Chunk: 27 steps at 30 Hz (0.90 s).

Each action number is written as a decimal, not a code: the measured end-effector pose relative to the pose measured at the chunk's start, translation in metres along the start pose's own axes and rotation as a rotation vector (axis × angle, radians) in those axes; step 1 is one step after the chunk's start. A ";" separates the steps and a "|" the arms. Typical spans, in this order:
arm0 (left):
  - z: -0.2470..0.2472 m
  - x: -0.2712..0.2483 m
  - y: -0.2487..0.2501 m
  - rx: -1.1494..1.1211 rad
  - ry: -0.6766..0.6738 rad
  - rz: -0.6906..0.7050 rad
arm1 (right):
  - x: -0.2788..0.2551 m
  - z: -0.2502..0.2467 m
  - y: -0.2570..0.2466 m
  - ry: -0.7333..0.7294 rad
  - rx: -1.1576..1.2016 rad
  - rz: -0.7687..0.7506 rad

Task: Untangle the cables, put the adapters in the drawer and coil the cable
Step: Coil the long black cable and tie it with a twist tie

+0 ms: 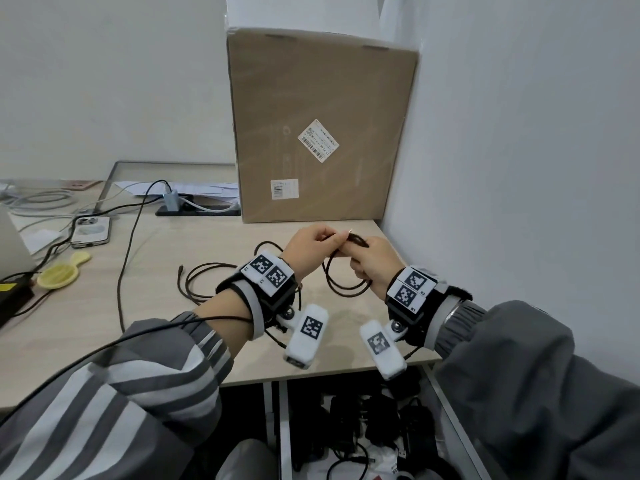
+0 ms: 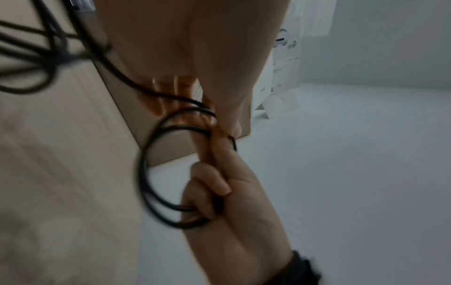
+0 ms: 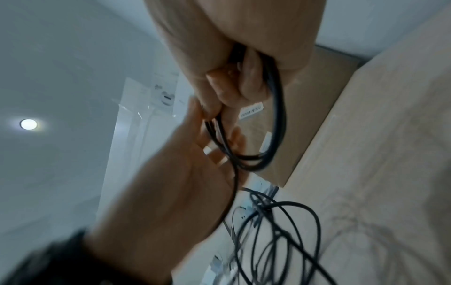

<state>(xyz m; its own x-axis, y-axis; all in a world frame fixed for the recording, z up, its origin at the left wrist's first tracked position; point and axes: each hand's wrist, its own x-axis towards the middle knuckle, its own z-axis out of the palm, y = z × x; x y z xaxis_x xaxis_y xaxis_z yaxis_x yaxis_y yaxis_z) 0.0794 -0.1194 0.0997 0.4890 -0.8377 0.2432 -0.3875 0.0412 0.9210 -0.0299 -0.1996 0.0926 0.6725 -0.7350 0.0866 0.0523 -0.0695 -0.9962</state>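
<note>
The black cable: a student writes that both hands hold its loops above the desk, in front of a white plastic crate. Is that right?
Not quite. Both the left hand and right hand do hold the black cable above the desk, but the head view shows a brown cardboard box behind them, not a crate.

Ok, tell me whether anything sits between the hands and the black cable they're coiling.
Nothing visible does. The left hand and the right hand already hold the black cable directly, loops hanging below the grip, above the desk. More cable lies loose on the desk to the left. The cardboard box stands behind, apart.
</note>
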 end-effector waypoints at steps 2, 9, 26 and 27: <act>0.001 -0.003 -0.007 0.027 -0.079 -0.073 | 0.004 -0.005 -0.004 0.064 0.086 -0.010; 0.013 -0.008 -0.014 0.065 -0.034 -0.023 | -0.003 -0.001 0.000 0.087 0.144 -0.097; 0.007 -0.001 -0.003 0.316 -0.036 0.148 | 0.006 -0.031 0.002 0.043 -1.228 -0.465; 0.008 -0.002 -0.004 0.220 -0.033 0.107 | 0.004 -0.032 0.003 0.056 -1.157 -0.486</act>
<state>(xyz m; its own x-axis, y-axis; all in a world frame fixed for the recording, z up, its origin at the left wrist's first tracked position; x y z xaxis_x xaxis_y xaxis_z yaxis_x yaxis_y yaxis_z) 0.0738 -0.1223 0.0932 0.4118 -0.8522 0.3229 -0.5987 0.0141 0.8009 -0.0500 -0.2244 0.0899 0.7317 -0.4930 0.4707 -0.4107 -0.8700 -0.2729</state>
